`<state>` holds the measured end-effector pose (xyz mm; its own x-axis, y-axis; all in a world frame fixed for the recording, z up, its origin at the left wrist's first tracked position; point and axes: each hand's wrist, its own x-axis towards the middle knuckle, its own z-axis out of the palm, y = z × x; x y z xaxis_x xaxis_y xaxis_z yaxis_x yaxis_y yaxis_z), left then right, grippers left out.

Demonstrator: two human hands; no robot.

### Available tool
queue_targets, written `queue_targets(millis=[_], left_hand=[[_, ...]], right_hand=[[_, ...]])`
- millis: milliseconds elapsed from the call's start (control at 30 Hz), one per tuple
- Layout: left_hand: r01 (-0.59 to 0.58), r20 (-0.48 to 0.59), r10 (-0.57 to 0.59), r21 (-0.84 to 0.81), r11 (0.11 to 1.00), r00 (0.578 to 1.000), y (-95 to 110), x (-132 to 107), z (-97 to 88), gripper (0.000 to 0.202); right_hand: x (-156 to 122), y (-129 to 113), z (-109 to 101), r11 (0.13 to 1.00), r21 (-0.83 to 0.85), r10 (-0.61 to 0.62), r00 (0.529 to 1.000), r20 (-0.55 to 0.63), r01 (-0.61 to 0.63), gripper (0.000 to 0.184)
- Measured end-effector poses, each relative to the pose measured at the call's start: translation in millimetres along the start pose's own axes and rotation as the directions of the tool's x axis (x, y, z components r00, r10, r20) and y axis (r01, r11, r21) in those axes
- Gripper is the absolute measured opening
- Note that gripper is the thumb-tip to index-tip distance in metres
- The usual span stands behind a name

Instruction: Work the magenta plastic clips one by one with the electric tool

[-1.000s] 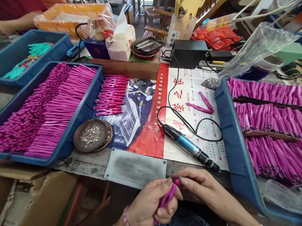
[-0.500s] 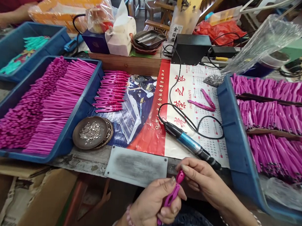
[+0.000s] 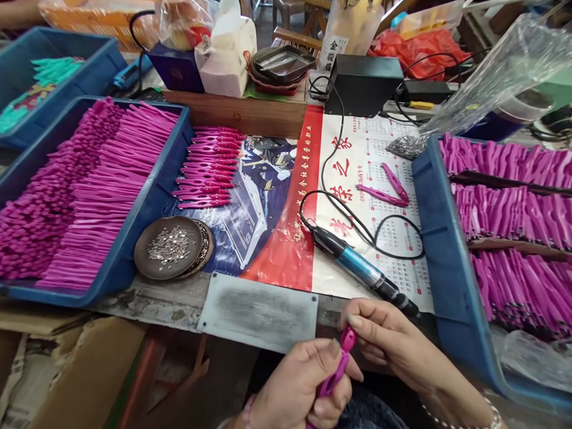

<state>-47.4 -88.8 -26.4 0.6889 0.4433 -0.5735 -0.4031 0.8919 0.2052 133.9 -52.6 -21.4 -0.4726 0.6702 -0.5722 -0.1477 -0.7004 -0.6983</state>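
Note:
My left hand (image 3: 302, 389) is closed around a magenta plastic tweezers-shaped piece (image 3: 334, 376), with a slot along its middle. The thumb and fingertips of my right hand (image 3: 380, 335) pinch the piece's upper end. Beyond my hands lies a blue-and-black pen-shaped electric tool (image 3: 355, 262) with a black cord. Two similar magenta pieces (image 3: 386, 192) rest on the calendar sheet. Farther left, several magenta pieces (image 3: 207, 167) form a neat row. A brown dish (image 3: 146, 262) of small shiny metal bits stands near them.
A blue bin (image 3: 162, 171) packed with magenta pieces is at left; another blue bin (image 3: 437, 234) of them stands at right. A grey metal plate (image 3: 258, 311) sits at the table's front edge. A black box (image 3: 365, 85) is behind. A co-worker's arm shows at upper left.
Both hands, with the magenta tweezers-shaped piece, have shifted slightly right in the picture. My grip looks the same, and the view has moved a little.

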Motion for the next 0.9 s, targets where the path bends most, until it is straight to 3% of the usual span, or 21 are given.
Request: queue_targets(millis=[167,633,800,900], left_hand=[[-0.028,-0.052,0.033,0.083,0.996,0.998,-3,-2,4.4,0.037],[0.0,0.039,-0.001,0.04,0.999,0.999,-6,1,3.1,0.035],[0.021,-0.002,-0.021,0.042,0.999,1.0,-9,1,7.4,0.04],[0.029,0.018,-0.029,0.038,0.999,0.999,-13,2,4.9,0.04]], right_hand=[[-8,-6,3,0.999,-0.05,-0.005,1.0,0.002,0.005,0.034],[-14,2,1,0.998,-0.065,-0.02,0.997,-0.074,0.015,0.035],[-21,0,16,0.955,-0.279,-0.108,0.994,-0.02,0.098,0.037],[-26,9,27,0.915,-0.386,-0.173,0.978,-0.112,0.118,0.037]])
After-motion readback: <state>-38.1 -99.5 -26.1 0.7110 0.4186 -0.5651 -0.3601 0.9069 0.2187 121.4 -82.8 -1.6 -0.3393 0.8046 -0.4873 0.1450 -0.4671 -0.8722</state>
